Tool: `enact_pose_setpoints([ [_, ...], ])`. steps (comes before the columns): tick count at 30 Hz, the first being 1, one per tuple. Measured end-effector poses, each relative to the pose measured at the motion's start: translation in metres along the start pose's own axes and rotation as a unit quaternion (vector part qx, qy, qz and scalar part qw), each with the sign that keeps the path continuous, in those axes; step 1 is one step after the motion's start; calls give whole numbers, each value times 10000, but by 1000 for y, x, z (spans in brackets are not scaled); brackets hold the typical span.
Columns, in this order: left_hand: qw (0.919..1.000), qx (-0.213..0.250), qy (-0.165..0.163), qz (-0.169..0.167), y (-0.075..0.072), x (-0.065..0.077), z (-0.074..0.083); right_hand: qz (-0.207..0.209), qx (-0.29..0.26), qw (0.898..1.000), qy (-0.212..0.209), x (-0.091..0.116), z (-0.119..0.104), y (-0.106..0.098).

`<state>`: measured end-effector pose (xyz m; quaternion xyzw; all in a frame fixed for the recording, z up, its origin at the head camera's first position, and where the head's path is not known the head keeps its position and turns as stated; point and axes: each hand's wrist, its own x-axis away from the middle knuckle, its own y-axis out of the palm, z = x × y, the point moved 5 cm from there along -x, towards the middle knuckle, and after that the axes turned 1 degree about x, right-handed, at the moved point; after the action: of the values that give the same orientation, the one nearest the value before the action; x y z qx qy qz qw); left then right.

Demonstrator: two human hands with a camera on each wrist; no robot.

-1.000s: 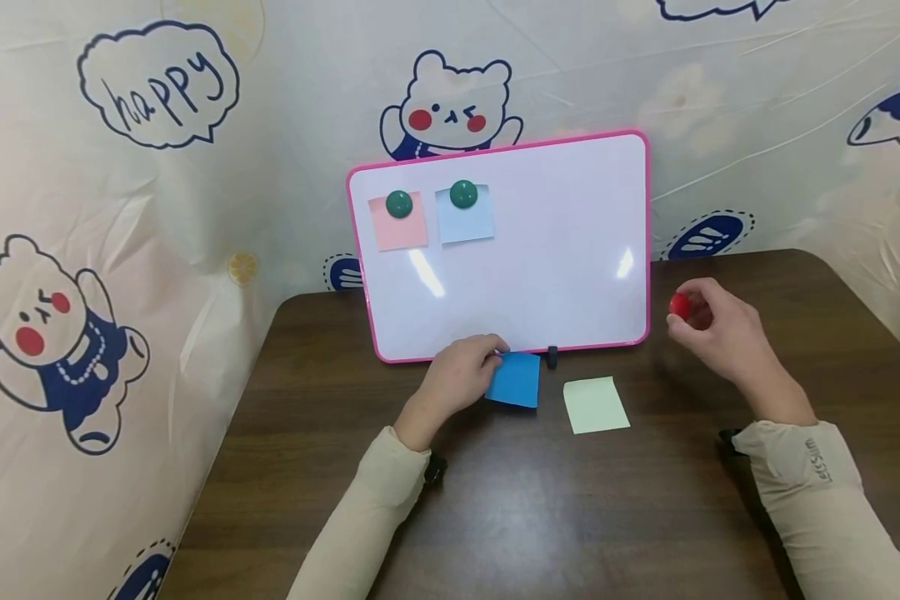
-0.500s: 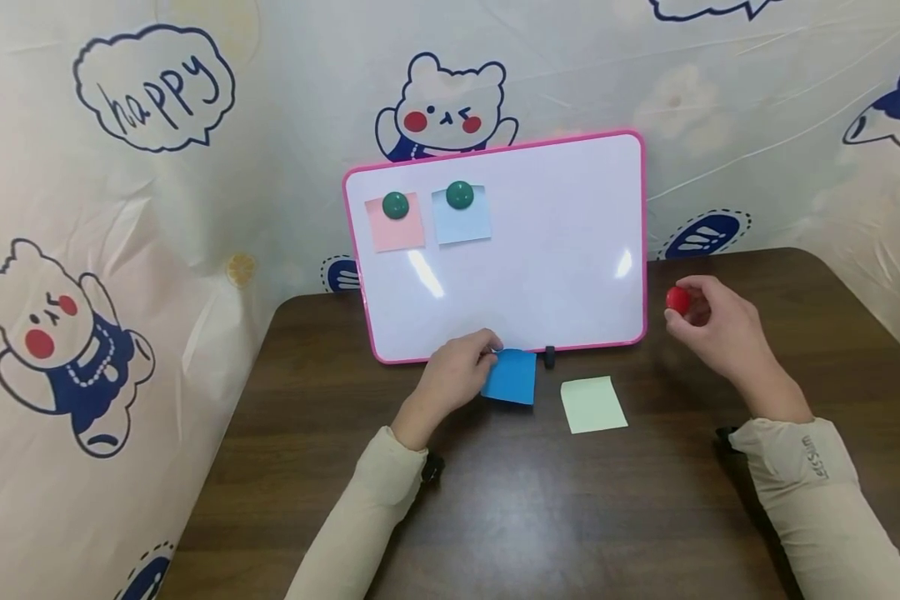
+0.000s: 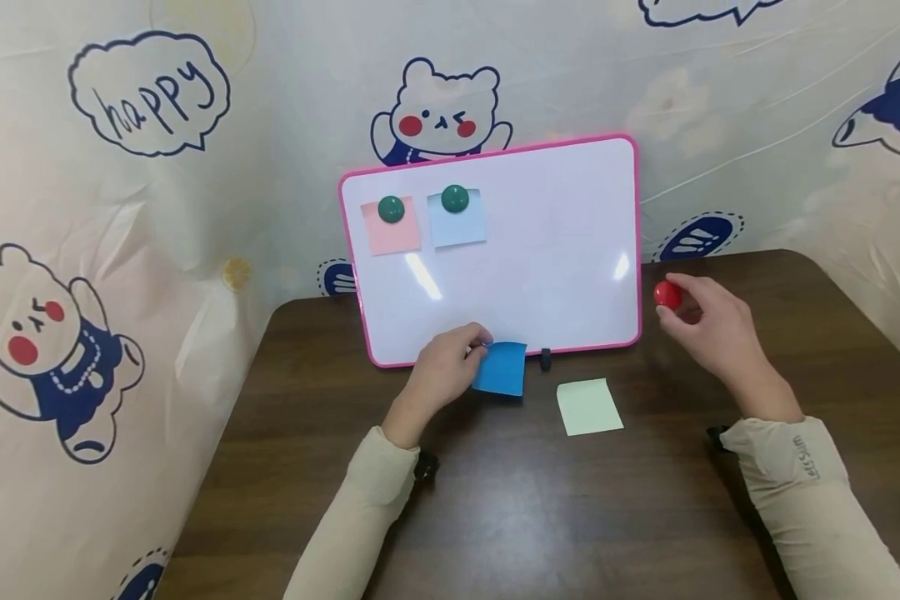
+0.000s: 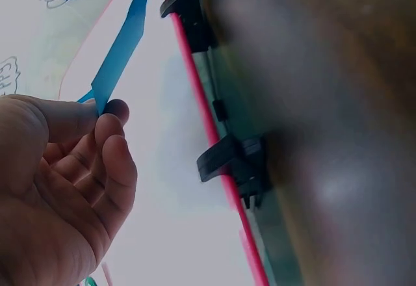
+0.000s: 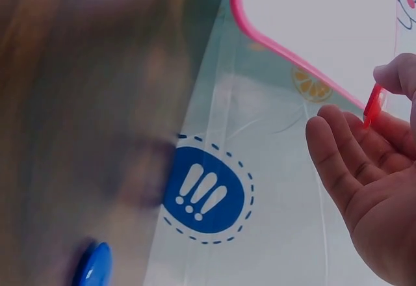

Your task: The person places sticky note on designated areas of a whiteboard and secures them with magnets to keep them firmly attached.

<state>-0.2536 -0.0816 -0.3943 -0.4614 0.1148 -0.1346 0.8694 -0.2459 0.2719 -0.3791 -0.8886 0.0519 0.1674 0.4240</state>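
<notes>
My left hand [image 3: 444,367] pinched the thin, floppy blue note [image 3: 500,368] by one corner; my right hand's [image 3: 708,327] fingers [image 5: 338,162] clamped the small, hard, smooth red magnet [image 3: 667,294].

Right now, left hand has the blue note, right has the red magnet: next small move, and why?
Probably lift the blue note onto the whiteboard, right of the light-blue note. The left hand pinches it low; the right hand holds the red magnet ready.

Blue note [image 3: 501,368], red magnet [image 3: 667,294], pale green note [image 3: 589,407], pink-framed whiteboard [image 3: 540,250], dark brown table [image 3: 540,500]
</notes>
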Motion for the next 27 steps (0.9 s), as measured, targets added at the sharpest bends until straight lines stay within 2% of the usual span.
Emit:
enact_pose_setpoints([
  [5,9991,268,-120,313,-9,-6,-2,77,-57,10000,-11,-4,-8,1],
  [13,9933,804,96,823,-17,-21,10,159,-175,9996,-143,-14,-25,4],
  [22,9780,1462,91,1487,-29,-41,15,278,-264,9989,-263,-24,-47,3],
  [27,9709,1699,-37,1686,-33,-50,16,347,-312,9978,-462,-29,-56,3],
])
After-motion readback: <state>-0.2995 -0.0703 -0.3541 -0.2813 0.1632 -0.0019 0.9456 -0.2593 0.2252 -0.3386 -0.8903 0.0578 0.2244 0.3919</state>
